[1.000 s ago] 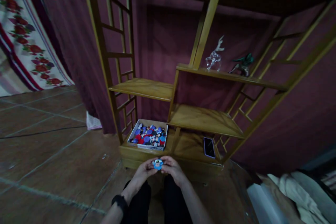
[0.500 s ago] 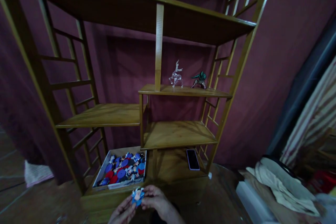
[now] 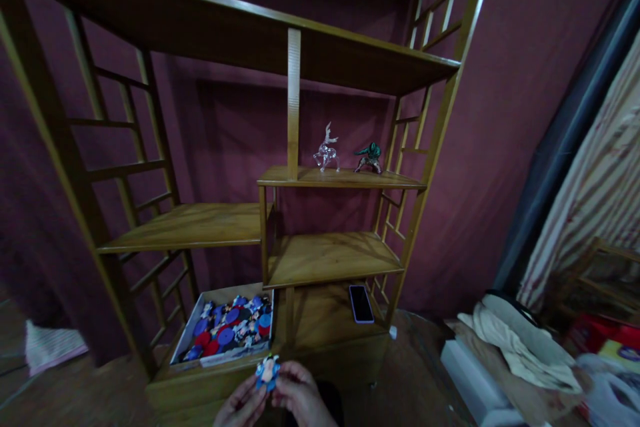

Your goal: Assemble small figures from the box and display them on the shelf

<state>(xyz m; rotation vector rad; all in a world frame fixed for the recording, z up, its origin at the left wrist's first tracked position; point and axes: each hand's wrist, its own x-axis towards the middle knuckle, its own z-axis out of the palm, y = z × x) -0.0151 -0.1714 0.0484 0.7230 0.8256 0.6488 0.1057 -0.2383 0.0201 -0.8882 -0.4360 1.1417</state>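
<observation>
The left hand (image 3: 243,405) and the right hand (image 3: 300,392) were low in the view, in front of a wooden rack (image 3: 294,93). Between them they had one small figure (image 3: 267,373), each grip narrow, with fingertips on one side of it. The figure was blue at its base and paler above; its finer detail was too small to tell. It showed just below the near right corner of a shallow box (image 3: 215,359), which sat on the rack's lowest board at the left. In the box lay a crowded heap of small pieces (image 3: 230,323), blue, purple, red, black and white, with several round discs among them.

To the right on that same board, past a short post (image 3: 290,317), a phone (image 3: 361,303) lay flat, dark screen up. Higher, on the upper right board, stood a clear deer (image 3: 327,157) and, just beside it, a green statuette (image 3: 369,159) in a low crouch. Pale cloth (image 3: 525,347) lay beyond the rack at the right, near a white carton (image 3: 473,377).
</observation>
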